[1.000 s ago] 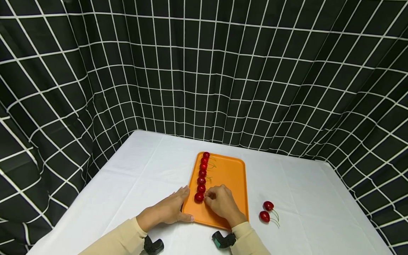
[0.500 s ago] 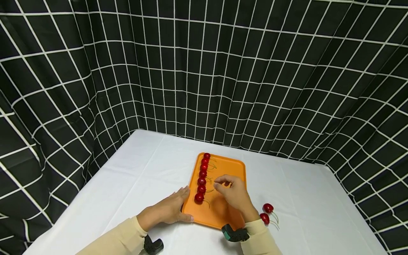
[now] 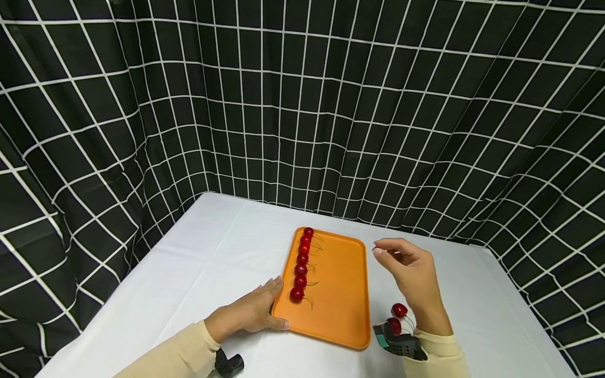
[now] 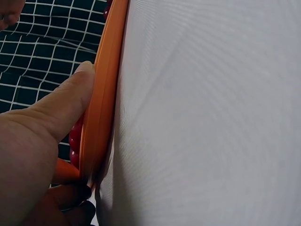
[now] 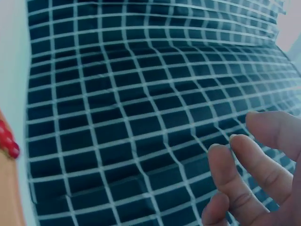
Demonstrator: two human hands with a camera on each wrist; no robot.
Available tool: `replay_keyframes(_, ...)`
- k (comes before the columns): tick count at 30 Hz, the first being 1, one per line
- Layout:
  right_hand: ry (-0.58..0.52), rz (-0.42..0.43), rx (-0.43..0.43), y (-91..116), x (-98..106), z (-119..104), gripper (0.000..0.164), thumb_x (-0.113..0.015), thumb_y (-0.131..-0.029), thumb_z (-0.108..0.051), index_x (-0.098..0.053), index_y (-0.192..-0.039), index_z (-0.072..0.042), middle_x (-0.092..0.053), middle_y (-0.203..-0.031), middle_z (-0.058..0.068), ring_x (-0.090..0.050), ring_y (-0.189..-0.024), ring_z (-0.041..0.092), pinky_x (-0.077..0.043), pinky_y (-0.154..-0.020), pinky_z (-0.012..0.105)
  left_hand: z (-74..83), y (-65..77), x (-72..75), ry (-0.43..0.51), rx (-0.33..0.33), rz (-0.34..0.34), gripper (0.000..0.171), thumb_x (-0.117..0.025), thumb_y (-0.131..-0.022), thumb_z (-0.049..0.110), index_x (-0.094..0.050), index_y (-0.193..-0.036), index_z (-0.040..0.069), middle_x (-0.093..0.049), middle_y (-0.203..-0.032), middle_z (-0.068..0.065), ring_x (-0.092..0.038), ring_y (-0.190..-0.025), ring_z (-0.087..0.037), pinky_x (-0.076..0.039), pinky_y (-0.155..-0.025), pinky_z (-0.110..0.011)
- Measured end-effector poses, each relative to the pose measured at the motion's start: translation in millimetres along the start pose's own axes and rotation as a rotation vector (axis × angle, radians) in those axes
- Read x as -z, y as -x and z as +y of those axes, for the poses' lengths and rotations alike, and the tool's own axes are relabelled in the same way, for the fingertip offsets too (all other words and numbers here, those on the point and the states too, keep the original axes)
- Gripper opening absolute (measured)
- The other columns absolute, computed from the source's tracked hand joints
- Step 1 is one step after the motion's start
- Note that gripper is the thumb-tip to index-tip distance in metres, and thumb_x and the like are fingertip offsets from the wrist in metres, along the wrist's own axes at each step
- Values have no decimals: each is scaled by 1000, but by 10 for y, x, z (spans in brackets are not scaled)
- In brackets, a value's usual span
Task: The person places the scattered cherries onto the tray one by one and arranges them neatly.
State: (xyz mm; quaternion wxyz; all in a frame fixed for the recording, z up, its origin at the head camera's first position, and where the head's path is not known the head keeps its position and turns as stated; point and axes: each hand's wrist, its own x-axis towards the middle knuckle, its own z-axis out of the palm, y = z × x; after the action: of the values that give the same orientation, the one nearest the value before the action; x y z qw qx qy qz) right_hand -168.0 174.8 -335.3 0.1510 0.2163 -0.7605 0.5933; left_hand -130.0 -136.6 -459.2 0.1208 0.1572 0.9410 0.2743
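An orange tray (image 3: 337,307) lies on the white table, with several red cherries (image 3: 301,269) lined up along its left side, stems pointing right. At the tray's near left corner rests my left hand (image 3: 250,311), fingers straight along the side and thumb at the front edge. The left wrist view shows that thumb stretched against the tray's rim (image 4: 101,99). My right hand (image 3: 418,275) is raised to the right of the tray, its fingers loosely bent. Nothing shows between those fingers (image 5: 225,169) in the right wrist view.
Two loose cherries, one farther (image 3: 399,310) and one nearer (image 3: 394,325), lie right of the tray, below the right hand; the wrist camera (image 3: 402,342) partly covers the nearer one. A black curtain with white grid lines (image 3: 302,105) surrounds the table (image 3: 227,247).
My right hand has let go of the nearest cherry in the row, lifted and moved right, past the tray's edge. The left hand has stayed at the tray's corner.
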Motion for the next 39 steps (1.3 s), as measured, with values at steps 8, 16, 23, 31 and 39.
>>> replay_keyframes(8,-152,173,-31,131,500,-12,20,-66,-88,7,-63,-105,16,-68,-96,12,-62,-89,21,-50,-82,21,7,-2,-15,-12,-9,-3,105,-72,-76,57,-26,-151,0,-20,-157,-12,-18,-143,-28,-17,-114,-46)
replay_keyframes(16,-210,348,-137,382,795,259,24,-67,-86,10,-62,-107,19,-70,-96,11,-63,-91,20,-51,-77,19,23,-14,17,-18,-20,1,103,-72,-79,55,-24,-151,-1,-19,-157,-13,-17,-143,-29,-17,-114,-46)
replay_keyframes(23,-8,329,-423,588,842,681,31,-77,-84,-16,-70,-108,3,-71,-94,-2,-61,-89,10,-48,-72,14,35,-10,37,-1,-8,0,103,-73,-79,53,-25,-151,-1,-19,-157,-13,-17,-143,-29,-16,-114,-46)
replay_keyframes(31,284,107,-610,739,811,1102,45,-76,-84,-37,-70,-112,-2,-71,-96,-2,-59,-84,7,-47,-66,21,13,-6,19,-8,6,-3,102,-73,-79,53,-25,-151,0,-19,-157,-12,-17,-143,-29,-17,-114,-46)
replay_keyframes(39,374,-63,-644,822,741,1277,37,-76,-84,-35,-73,-105,-6,-71,-92,3,-59,-85,13,-46,-68,25,14,-5,-5,-17,21,-5,104,-74,-76,55,-26,-151,1,-20,-158,-11,-17,-143,-28,-17,-114,-46)
